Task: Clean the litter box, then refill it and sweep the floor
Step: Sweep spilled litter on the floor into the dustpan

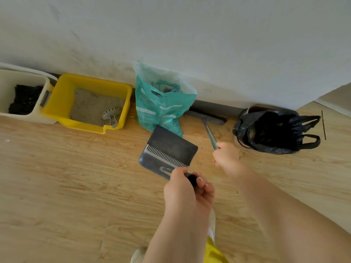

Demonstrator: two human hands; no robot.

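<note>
Two tools in play, one per hand. Yellow litter box sits on the floor against the wall, left of centre, holding grey litter with a white scoop lying inside, so scooping looks done; judging by that, this is the sweep stage. Left hand curls round the black handle of the dark dustpan, pan tilted with its comb teeth facing up, mouth aimed toward the wall to catch debris. Right hand grips the teal broom stick, brush head down at the baseboard, likely to pull grit toward the pan. Teal litter bag leans upright on the wall just right of the box, top open, handy for refill. White print on the bag, too blurred to read. Black-lined bin stands to the right, near the broom, ready for dumping. Cream container touches the box's left side, dark stuff inside. No brand legible anywhere.
</note>
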